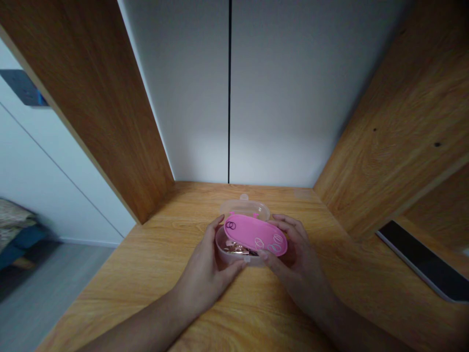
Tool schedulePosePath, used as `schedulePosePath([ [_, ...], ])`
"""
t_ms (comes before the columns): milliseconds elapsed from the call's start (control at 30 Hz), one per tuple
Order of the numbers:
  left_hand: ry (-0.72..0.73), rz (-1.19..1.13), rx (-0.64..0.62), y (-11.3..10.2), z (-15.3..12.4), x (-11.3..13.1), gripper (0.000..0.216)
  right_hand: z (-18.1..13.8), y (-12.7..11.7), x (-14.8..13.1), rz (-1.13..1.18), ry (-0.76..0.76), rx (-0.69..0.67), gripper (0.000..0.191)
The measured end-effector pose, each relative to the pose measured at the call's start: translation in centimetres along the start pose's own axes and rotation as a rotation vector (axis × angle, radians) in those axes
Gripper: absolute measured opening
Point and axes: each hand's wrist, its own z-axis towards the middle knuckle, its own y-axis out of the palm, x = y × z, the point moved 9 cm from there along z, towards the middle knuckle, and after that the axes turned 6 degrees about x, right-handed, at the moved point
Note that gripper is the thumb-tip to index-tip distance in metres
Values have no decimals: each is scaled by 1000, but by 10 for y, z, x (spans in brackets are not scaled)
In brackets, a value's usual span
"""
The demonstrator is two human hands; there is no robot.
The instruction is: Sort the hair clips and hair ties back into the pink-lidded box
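Observation:
A small clear plastic box rests on the wooden desk, with its clear lid hinged open behind it. A pink oval tray with small rings on it lies tilted across the box. Below the tray, small metallic pieces show inside the box. My left hand is wrapped round the box's left side, thumb at the front rim. My right hand cups the right side, fingers curled round the pink tray's right end.
Wooden side panels rise on both sides of the desk, with a white wall behind. A dark flat device lies at the right. Grey floor and furniture show at the far left.

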Motion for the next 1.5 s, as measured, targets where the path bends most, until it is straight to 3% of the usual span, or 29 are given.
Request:
schedulePosePath([
  [200,65,9,12,-4,-2,14,88,0,-6,-9,10,-65,23,41],
  [367,216,144,28,-15,-8,32,60,-4,-3,-20,18,-119,-51,47],
  [567,289,8,-20,-15,-12,41,47,-8,2,-23,44,-154,-131,54],
  [733,105,-385,55,-18,-8,31,46,-12,13,-29,32,-179,-237,66],
  [833,-57,-703,218,-28,0,14,42,-15,15,-24,-26,-151,-237,70],
  [933,-132,-871,403,-43,9,-3,39,-17,17,-15,-93,-115,-212,59],
  [1133,-203,-914,556,-62,21,-23,37,-14,23,-8,-218,-120,-220,29],
  [1500,-415,-991,627,-62,20,-38,45,-6,10,-4,-270,-139,-57,20],
])
